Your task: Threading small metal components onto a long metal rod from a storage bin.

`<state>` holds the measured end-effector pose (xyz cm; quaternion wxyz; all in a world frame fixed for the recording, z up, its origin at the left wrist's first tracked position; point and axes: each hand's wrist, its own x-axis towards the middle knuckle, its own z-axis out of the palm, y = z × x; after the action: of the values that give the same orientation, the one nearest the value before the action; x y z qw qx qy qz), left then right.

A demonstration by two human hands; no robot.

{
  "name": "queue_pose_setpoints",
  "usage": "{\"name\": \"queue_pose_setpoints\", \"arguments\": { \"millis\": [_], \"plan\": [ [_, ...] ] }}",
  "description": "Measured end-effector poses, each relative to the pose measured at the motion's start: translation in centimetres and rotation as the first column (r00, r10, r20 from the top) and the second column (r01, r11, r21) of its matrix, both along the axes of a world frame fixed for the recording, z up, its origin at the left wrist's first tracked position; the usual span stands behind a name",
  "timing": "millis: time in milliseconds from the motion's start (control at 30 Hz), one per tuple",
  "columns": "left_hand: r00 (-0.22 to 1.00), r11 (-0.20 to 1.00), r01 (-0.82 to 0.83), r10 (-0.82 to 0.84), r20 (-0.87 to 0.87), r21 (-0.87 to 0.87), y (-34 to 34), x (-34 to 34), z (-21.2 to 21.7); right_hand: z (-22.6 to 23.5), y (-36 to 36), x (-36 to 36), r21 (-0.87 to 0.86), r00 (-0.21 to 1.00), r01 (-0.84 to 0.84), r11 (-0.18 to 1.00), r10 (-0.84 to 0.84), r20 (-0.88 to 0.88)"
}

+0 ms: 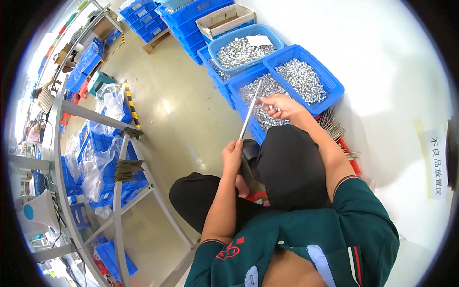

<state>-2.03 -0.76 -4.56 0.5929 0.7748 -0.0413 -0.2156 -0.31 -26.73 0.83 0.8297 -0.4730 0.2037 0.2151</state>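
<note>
My left hand [232,153] is closed around the lower end of a thin, straight metal rod [249,114], which slants up and away over the near blue basket. My right hand [281,106] has its fingers curled, with the thumb and forefinger close beside the rod's upper part. Small silvery pieces show between those fingers. Below it, small silvery metal parts [266,116] fill the near blue basket [234,87]. Alongside on the right, another blue basket [337,91] holds more of them. Their exact kind is too small to make out.
Behind the baskets stands a light blue tub [214,53] of metal parts, with a cardboard-lined box [224,21] beyond. Several metal rods [331,123] lie in a red tray [354,165] by my right forearm. A metal frame [117,205] and bagged blue crates [103,160] stand at left.
</note>
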Motion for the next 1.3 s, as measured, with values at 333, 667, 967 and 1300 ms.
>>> {"name": "queue_pose_setpoints", "arguments": {
  "millis": [333,667,967,1300],
  "plan": [
    [1.000,0.999,0.018,-0.018,0.015,-0.047,1.0,0.2,-1.2,-1.3,-1.9,0.5,0.306,0.927,0.371,0.876,-0.371,-0.062],
    [0.993,0.995,0.028,-0.038,0.109,0.097,1.7,-0.1,-1.1,-1.1,-1.9,0.5,0.452,0.886,0.422,0.786,-0.464,-0.018],
    [0.993,0.993,0.052,-0.062,0.099,0.105,1.2,-0.6,0.3,-1.2,-1.5,0.6,0.552,0.935,0.268,0.790,-0.351,0.049],
    [0.960,0.975,0.032,-0.091,-0.264,-0.219,0.4,-1.1,0.2,0.5,-0.3,1.0,0.327,0.893,0.334,0.884,-0.408,0.191]
  ]
}}
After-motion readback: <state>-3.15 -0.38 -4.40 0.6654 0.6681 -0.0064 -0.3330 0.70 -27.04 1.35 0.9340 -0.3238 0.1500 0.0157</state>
